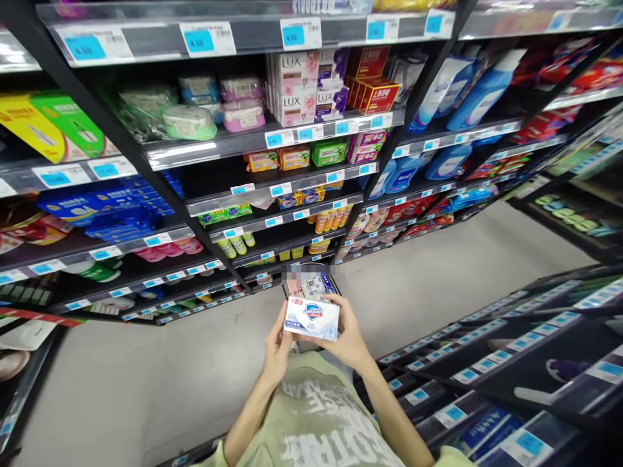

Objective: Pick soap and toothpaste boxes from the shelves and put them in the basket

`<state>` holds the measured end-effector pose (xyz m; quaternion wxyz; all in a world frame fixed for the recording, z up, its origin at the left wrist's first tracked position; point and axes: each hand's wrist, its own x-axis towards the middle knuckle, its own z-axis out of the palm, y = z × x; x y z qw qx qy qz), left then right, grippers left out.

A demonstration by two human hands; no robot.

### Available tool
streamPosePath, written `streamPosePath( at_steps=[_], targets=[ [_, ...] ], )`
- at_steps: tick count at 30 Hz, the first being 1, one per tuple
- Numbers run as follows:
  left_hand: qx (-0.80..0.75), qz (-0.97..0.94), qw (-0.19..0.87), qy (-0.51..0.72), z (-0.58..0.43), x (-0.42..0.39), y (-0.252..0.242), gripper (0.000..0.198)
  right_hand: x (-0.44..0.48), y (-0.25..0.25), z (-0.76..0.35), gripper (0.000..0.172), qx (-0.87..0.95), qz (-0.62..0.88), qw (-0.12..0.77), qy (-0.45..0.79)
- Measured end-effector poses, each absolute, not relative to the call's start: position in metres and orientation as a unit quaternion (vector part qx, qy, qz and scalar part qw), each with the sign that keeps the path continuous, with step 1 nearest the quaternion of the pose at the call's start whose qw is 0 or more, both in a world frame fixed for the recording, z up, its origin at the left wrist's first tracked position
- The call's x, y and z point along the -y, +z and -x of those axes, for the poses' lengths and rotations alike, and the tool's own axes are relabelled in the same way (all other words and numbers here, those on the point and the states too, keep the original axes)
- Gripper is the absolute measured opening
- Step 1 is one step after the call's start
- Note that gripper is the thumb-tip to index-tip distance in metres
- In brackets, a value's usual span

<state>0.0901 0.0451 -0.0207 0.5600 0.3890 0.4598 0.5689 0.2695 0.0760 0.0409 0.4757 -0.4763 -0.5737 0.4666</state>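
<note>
A white and blue soap box (312, 318) is held in front of my body, its printed front tilted up toward the camera. My left hand (278, 340) grips its left end, with the thumb along the edge. At the right end, my right hand (349, 334) closes round the box. Just beyond the soap box, partly hidden by it, a container (333, 283) holds several packaged goods; part of that area is pixelated.
Ahead stands a shelf rack (272, 188) with LUX soap boxes (298, 107), plastic soap dishes (189, 122) and blue bottles (487, 91). Another shelf rack (487, 357) rises close on my right. Grey floor (195, 363) runs between them.
</note>
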Motion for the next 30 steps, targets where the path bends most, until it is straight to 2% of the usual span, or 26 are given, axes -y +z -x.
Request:
streamPosePath(
  at_steps=[9,18,30],
  targets=[
    [-0.433,-0.364,0.616,0.548,-0.101,-0.049,-0.003,0.096,-0.082,0.041,-0.279,0.076,0.525,0.494,0.481,0.499],
    [-0.423,-0.360,0.629,0.544,-0.102,-0.050,-0.004,0.089,-0.084,0.037,-0.282,0.076,0.526,0.492,0.477,0.504],
    [-0.433,-0.356,0.637,0.528,-0.103,-0.053,0.003,0.096,-0.084,0.035,-0.282,0.076,0.516,0.504,0.468,0.511]
  ],
)
